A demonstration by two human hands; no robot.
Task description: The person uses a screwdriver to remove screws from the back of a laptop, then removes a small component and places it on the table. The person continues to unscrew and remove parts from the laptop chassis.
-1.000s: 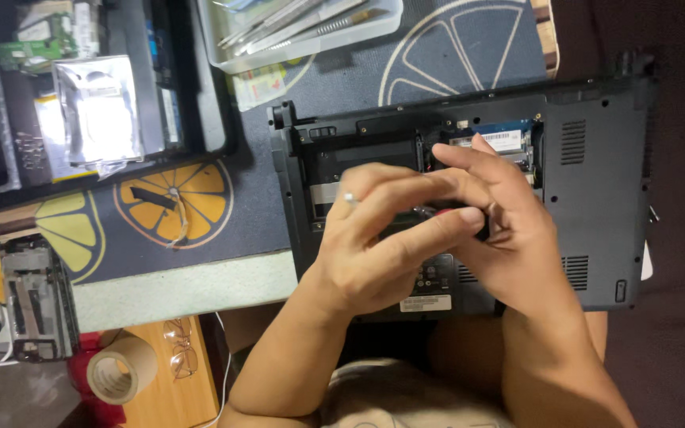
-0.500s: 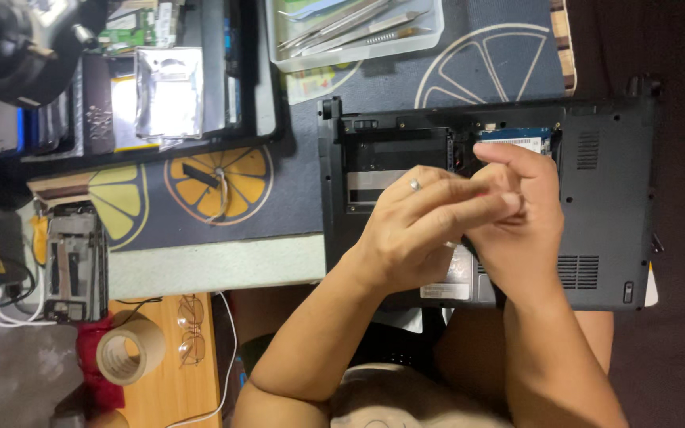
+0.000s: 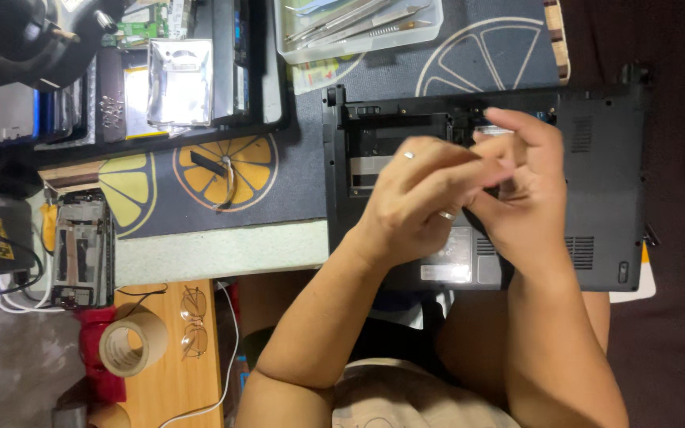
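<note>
Both hands meet right over the middle of the upturned laptop base (image 3: 596, 158), fingertips together. The left hand (image 3: 414, 198) curls in from the near-left with two rings showing, its fingers bunched and pressed against the right hand (image 3: 525, 190), whose fingers are drawn together in a pinch; something small and pale glints at those tips, but it is too blurred to say what, or whether it is held at all. Directly beneath the fingertips lies the open bay (image 3: 394, 147) of the base, so the work sits straight down and slightly away from the hands, with neither hand clearly nearer. The base is matte black plastic, long axis running left to right, with slotted vents near its right end and a glossy label patch at the near edge. Outward to the left, a dark mat (image 3: 223, 170) printed with orange and yellow citrus slices, soft-looking. Beyond that, a shiny metal drive caddy (image 3: 177, 83) sits in a black tray, and a clear plastic box of metal tools (image 3: 358, 24) lies at the far edge. Down at the near-left, a roll of brown tape (image 3: 130, 342) rests beside wire-rimmed glasses (image 3: 192, 321) on a wooden surface.
</note>
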